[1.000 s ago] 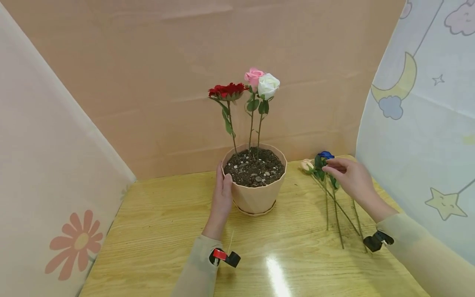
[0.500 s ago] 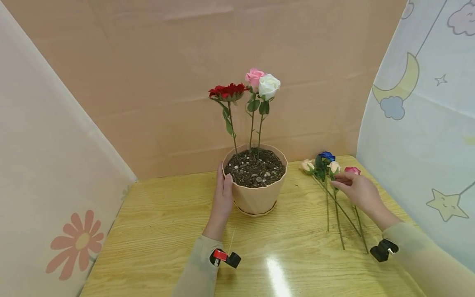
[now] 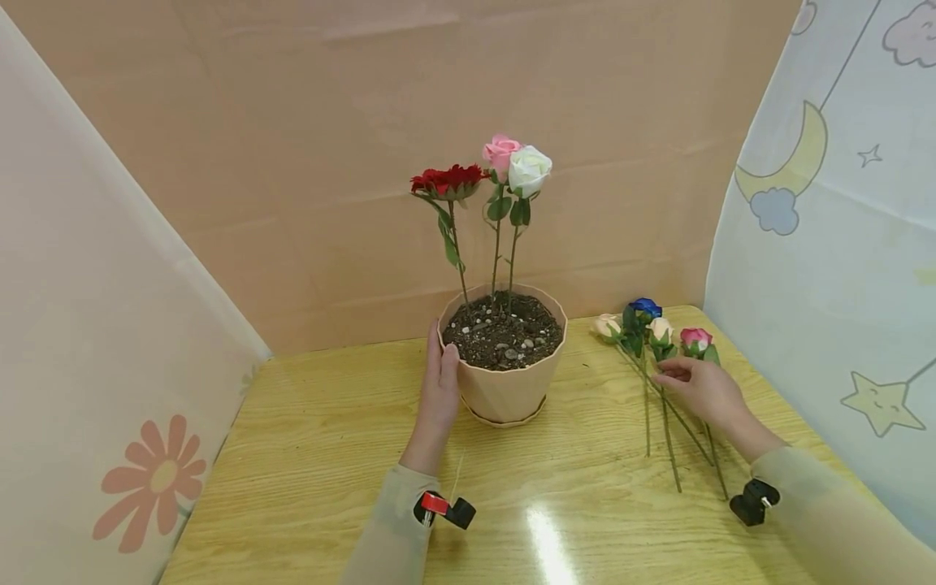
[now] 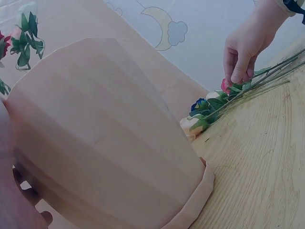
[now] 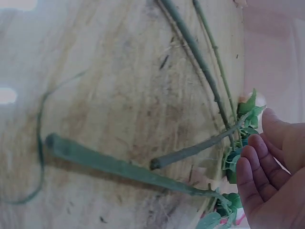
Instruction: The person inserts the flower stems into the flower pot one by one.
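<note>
My left hand (image 3: 437, 398) rests against the left side of a peach flower pot (image 3: 504, 396), its fingers straight and its thumb at the rim. Soil with pebbles (image 3: 486, 345) fills the pot. A red flower (image 3: 448, 180), a pink rose (image 3: 501, 154) and a white rose (image 3: 530, 171) stand upright in it. My right hand (image 3: 705, 396) hovers low over the loose roses at the right, its fingertips by the leaves and stem of a cream rose (image 3: 660, 329). In the right wrist view, its fingers (image 5: 257, 167) are loosely bent, with the thumb apart from them.
Beside that cream rose lie a blue rose (image 3: 647, 307), another cream rose (image 3: 606, 326) and a dark pink rose (image 3: 696, 338), with crossing stems pointing toward the front. The wooden table (image 3: 314, 455) meets a peach backdrop (image 3: 351, 268) and patterned cloth walls at both sides.
My right hand has moved down from the blue rose's leaves to beside the cream rose's stem, uncovering the cream and dark pink blooms. The left hand stays against the pot.
</note>
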{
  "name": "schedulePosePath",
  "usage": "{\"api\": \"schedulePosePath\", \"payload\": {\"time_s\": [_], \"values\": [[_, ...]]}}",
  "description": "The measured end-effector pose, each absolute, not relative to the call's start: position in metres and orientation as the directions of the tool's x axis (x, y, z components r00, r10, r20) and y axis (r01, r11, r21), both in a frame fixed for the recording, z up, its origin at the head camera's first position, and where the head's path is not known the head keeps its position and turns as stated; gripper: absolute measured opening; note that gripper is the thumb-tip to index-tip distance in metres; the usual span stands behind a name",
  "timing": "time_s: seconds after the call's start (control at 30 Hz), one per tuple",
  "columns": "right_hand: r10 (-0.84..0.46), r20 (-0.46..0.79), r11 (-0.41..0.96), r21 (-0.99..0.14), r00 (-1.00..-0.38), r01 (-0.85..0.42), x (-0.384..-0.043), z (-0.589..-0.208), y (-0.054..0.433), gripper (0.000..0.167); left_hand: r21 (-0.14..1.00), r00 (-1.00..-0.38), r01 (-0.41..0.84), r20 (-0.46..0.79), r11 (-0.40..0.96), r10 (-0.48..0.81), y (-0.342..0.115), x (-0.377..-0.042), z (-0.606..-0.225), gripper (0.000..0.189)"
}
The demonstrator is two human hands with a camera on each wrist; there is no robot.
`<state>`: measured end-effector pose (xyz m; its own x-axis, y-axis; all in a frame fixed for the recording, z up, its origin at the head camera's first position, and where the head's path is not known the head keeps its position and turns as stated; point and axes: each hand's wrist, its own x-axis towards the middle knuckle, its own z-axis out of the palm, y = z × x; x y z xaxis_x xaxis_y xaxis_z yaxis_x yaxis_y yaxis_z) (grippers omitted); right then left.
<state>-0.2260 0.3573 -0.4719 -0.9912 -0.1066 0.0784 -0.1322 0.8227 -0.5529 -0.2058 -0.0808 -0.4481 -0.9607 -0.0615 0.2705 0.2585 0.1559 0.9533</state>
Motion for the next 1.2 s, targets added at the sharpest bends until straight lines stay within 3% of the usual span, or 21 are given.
{"api": "schedulePosePath", "payload": {"time_s": [0.53, 1.2], "values": [[-0.133, 0.086, 0.827, -0.540, -0.987, -0.158, -0.229, -0.493, 0.360, 0.039, 0.957, -0.962, 0.251, 0.263, 0.149, -0.069, -0.080, -0.206, -0.448, 0.067], [-0.148, 0.068, 0.854, -0.494, -0.987, -0.162, -0.231, -0.491, 0.361, 0.031, 0.953, -0.960, 0.257, 0.270, 0.158, -0.068, -0.081, -0.205, -0.448, 0.067]]}}
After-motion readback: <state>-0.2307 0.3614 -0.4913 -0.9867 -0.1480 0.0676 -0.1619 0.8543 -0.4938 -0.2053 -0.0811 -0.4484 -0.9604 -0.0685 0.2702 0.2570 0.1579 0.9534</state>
